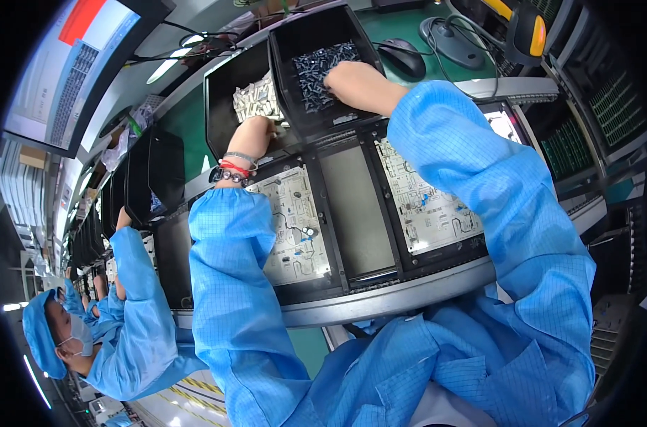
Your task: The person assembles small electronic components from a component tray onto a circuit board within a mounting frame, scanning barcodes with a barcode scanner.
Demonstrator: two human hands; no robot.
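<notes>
**Both hands in the parts bins**

The right hand (348, 80) reaches into a black bin (295, 35) and lies on the dark small parts (316, 67); its grip cannot be made out. The left hand (256, 132) touches the lower edge of the white parts (256, 99) in the neighbouring bin (220, 89), fingers hidden. Two circuit boards (295, 224) lie on the bench below.

Both arms wear loose, bright blue sleeves of a thin fabric woven with a fine grid pattern, creased along their length and gathered at elastic cuffs. The left hand (256, 132) is bare; its wrist carries a red cord, a silver bangle and a beaded bracelet. The right hand (345, 77) is bare, without jewellery.
</notes>
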